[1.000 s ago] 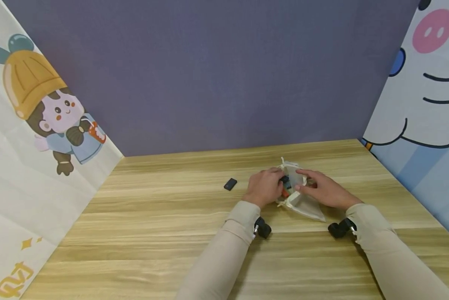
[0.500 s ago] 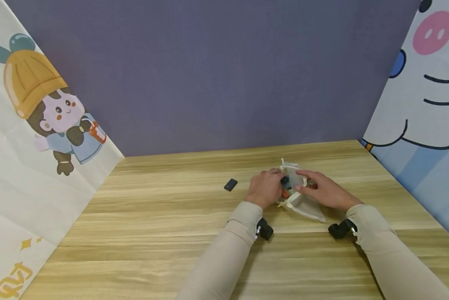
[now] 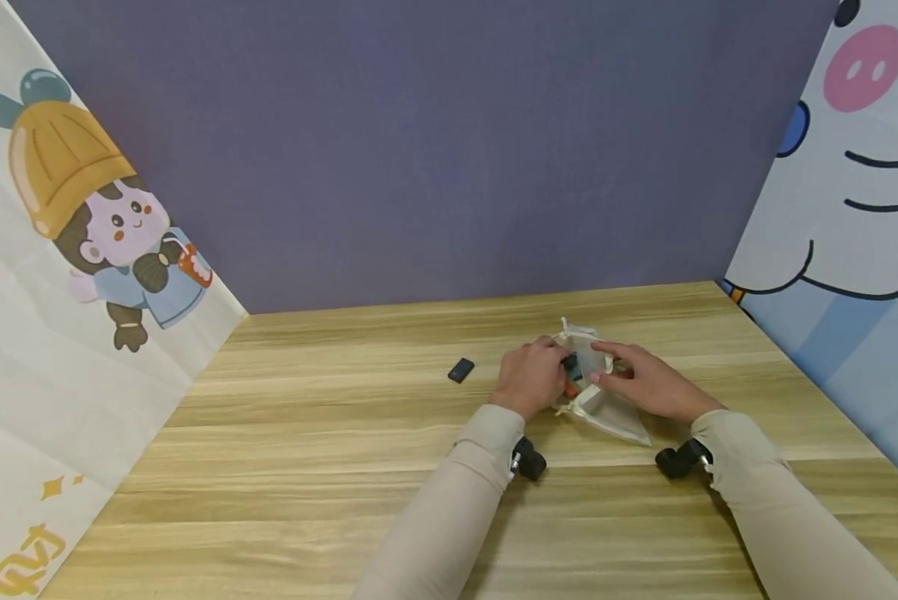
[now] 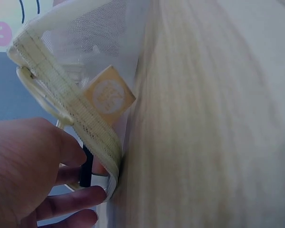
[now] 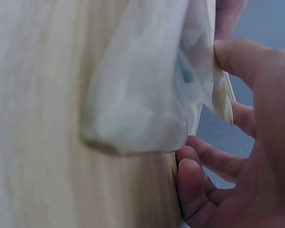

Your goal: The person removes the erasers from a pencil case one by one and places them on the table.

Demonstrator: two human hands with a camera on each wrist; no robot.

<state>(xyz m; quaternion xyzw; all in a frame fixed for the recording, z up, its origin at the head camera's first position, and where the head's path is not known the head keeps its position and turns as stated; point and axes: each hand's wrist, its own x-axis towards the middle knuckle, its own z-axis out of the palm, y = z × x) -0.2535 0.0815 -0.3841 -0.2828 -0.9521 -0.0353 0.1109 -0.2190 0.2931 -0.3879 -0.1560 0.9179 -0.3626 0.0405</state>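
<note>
A white mesh drawstring bag [image 3: 617,412] lies on its side on the table, its mouth facing left. My left hand [image 3: 530,379] is at that mouth, thumb and fingers around a small black object [image 4: 87,167], seen edge-on in the left wrist view; its kind is unclear. Dark pieces and an orange-red item [image 3: 571,388] show just inside the opening. With thumb and index finger, my right hand [image 3: 647,382] pinches the bag's rim, and in the right wrist view its other fingers curl beside the mesh. A tan square label [image 4: 110,96] appears on the bag.
A small black rectangular block [image 3: 461,370] lies on the wood-grain table [image 3: 291,450], left of my left hand. A grey-purple panel [image 3: 434,158] closes off the back. Printed cartoon sheets [image 3: 82,333] stand at both sides.
Hardly anything differs: my left forearm has shifted slightly to the right since a second ago. Both hands stay at the bag, and the black block lies where it was.
</note>
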